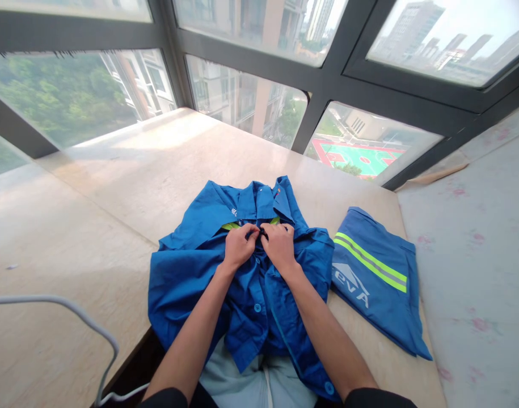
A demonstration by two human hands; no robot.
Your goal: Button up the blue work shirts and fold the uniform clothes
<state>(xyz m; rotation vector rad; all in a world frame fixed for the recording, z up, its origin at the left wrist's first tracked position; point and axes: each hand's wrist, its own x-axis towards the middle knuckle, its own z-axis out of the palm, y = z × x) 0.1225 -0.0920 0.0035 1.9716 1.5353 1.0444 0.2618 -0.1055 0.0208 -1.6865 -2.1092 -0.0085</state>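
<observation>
A blue work jacket [186, 283] lies spread over the ledge, its lower part hanging over my lap. Its collar points away from me, and buttons run down the front placket. My left hand [241, 245] is closed, thumb and finger pinching the front opening just below the chest. Close beside it, my right hand [278, 243] pinches the other side of the same opening. A small dark spot shows between the fingertips, too small to name. Bits of yellow-green reflective strip peek out by both hands.
A folded blue garment [370, 266] with a yellow-green and grey stripe and white lettering lies at the right, by the papered wall [476, 272]. A white cable [72, 306] curves across the left. Windows in dark frames [250, 48] border the stone ledge [114, 187].
</observation>
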